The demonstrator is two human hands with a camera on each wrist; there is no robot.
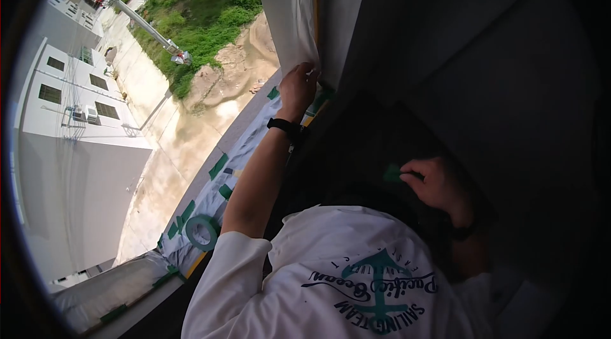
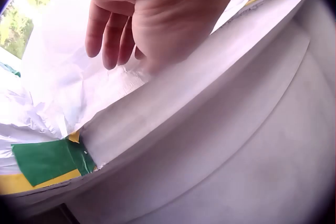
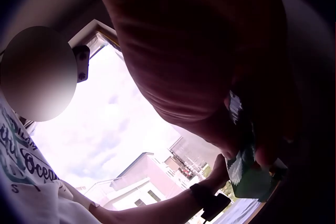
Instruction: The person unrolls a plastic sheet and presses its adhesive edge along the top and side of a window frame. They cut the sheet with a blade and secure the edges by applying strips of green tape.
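My right hand pinches a short strip of green tape between thumb and fingertips. The right wrist view shows that tape hanging below the dark fingers. My left hand is at the lower corner of the window opening, against white plastic film. In the left wrist view the left hand's fingers point down, loosely straight, over the film, beside the white frame edge. The thumb is hidden there. A green tape piece fixes film and yellow tape at the corner.
A roll of green tape rests on the film-covered sill, among several green tape pieces. Past the window opening lie a paved road, grass and a white building. Dark wall fills the right side.
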